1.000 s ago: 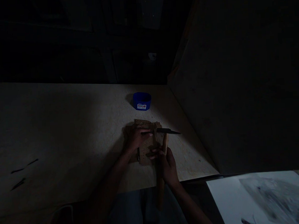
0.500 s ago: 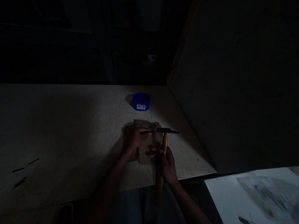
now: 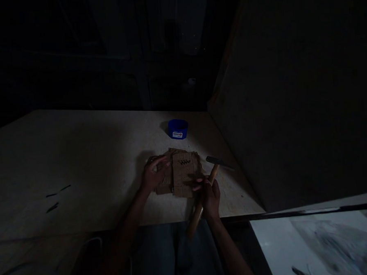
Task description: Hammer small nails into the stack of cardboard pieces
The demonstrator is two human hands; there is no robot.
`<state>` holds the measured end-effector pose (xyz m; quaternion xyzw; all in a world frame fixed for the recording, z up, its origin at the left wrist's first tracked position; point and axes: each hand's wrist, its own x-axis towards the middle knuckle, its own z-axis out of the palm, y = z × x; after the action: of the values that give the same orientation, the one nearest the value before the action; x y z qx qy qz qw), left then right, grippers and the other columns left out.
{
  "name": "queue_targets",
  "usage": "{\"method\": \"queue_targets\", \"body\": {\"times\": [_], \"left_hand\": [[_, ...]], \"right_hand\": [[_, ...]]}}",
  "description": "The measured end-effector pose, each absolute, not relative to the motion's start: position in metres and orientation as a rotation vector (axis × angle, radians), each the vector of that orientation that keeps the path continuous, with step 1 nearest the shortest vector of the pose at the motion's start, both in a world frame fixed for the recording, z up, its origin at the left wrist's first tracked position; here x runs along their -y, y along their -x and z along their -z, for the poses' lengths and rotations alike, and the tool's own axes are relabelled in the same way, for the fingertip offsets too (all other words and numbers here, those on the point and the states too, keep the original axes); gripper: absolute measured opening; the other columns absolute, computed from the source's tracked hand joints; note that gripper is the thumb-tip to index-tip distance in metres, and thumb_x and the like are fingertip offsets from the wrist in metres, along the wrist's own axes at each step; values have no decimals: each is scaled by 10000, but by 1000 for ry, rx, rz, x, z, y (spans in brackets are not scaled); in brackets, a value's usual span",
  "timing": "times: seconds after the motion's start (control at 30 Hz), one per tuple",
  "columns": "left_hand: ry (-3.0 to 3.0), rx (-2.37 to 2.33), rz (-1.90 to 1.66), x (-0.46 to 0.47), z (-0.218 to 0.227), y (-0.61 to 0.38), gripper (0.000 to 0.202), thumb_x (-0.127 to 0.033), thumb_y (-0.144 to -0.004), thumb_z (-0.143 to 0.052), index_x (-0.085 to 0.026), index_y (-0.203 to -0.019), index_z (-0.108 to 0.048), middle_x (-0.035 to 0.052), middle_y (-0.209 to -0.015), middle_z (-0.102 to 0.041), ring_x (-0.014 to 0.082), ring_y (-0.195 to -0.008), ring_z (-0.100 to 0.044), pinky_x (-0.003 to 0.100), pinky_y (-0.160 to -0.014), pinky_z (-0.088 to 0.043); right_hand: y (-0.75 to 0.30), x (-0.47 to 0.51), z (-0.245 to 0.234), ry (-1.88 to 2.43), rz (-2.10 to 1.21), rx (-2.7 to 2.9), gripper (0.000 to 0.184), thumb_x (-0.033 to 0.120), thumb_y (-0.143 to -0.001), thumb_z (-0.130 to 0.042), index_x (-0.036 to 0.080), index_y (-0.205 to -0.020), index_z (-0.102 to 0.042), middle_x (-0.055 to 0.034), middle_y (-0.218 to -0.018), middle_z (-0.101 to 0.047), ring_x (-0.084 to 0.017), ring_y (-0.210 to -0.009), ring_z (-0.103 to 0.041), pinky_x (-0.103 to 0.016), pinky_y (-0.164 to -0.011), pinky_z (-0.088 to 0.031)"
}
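Note:
My right hand (image 3: 210, 195) is wrapped round the wooden handle of a hammer (image 3: 214, 173), whose dark metal head hangs over the table just right of the cardboard. A few of its fingers stick out over the cardboard's lower right part. Several brown cardboard pieces (image 3: 183, 180) lie stacked on the table. Small holes dot the top piece, and a dark zigzag row of marks or small pieces (image 3: 184, 162) shows near its upper end; the dimness hides which. At the stack's left side, my left hand (image 3: 151, 175) is open, fingers extended over the cardboard edge, with nothing visible in it.
Beyond the cardboard a blue plastic container (image 3: 177, 129) with a white label stands on the pale table (image 3: 110, 157). Thin dark pieces (image 3: 53, 207) lie at far left. A dark upright panel (image 3: 293, 127) borders the table's right side. A white surface (image 3: 278, 247) is at lower right.
My left hand has drawn back left from the top cardboard piece, uncovering the dark zigzag row; the dark thin thing at its fingertips no longer shows. The hammer has tilted and shifted right.

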<state>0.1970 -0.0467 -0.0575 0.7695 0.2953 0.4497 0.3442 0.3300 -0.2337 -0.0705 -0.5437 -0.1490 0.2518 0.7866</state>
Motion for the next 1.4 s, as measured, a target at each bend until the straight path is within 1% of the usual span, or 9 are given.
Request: {"method": "queue_targets", "body": {"times": [0.13,0.27,0.4,0.53,0.6,0.8,1.07,1.27,1.4], "left_hand": [[-1995,-1087,-1262,46,62,-133,240,-382,-887,-596,-233,-1018,-733,63,-1009,-728,216,-985,-672,391,-947,-543],[-2075,-1463,-1242,46,65,-47,274,-347,-895,-525,-226,-1039,-724,85,-1069,-731,255,-1038,-668,431,-988,-523],[-2199,-1839,-1048,48,63,45,338,-322,-854,-523,-177,-1103,-701,137,-1131,-720,313,-1093,-653,480,-1036,-481],[-2181,-2104,-759,51,65,109,437,-324,-879,-456,-93,-1181,-672,212,-1210,-687,366,-1141,-624,539,-1033,-462],[-2184,-2105,-685,50,68,124,452,-335,-896,-440,-88,-1190,-678,216,-1219,-682,369,-1139,-620,535,-1005,-477],[-2192,-2056,-642,38,74,122,358,-341,-908,-484,-189,-1101,-745,121,-1159,-720,307,-1092,-631,431,-973,-503],[-2207,-2058,-654,24,72,120,315,-274,-907,-463,-186,-961,-761,144,-1092,-722,310,-1052,-633,431,-969,-484],[-1948,-1903,-1041,23,70,122,153,-257,-806,-549,-195,-752,-678,120,-919,-710,294,-974,-613,455,-995,-453],[-1800,-1848,-1261,26,65,106,194,-376,-820,-564,-204,-744,-613,96,-871,-683,266,-926,-611,429,-950,-471]], "right_hand": [[-331,237,66,1212,-520,286,314,461,-853,-641,207,-999,-530,11,-818,-712,-118,-477,-600,-263,-511,-502],[-331,241,63,1313,-531,314,275,457,-858,-618,196,-927,-566,40,-596,-643,-140,-459,-579,-254,-501,-468],[-334,244,64,1391,-580,334,258,439,-838,-630,183,-872,-616,34,-520,-601,-154,-452,-558,-242,-463,-421],[-335,245,64,1463,-585,384,225,397,-819,-613,175,-828,-647,6,-555,-624,-163,-497,-581,-244,-471,-423],[-335,245,62,1491,-583,389,209,380,-803,-615,174,-811,-650,-2,-585,-637,-160,-518,-585,-244,-484,-432],[-333,247,56,1519,-597,402,205,372,-781,-617,174,-802,-665,-3,-593,-631,-163,-522,-577,-248,-478,-424],[-332,247,51,1501,-592,355,194,361,-752,-632,174,-798,-657,-11,-571,-635,-184,-529,-597,-268,-496,-449],[-334,247,57,1463,-633,365,225,381,-758,-655,162,-811,-655,-9,-577,-640,-177,-518,-595,-261,-494,-449],[-336,247,61,1469,-626,383,225,382,-783,-643,160,-811,-658,-5,-585,-642,-168,-513,-586,-252,-490,-440]]}}
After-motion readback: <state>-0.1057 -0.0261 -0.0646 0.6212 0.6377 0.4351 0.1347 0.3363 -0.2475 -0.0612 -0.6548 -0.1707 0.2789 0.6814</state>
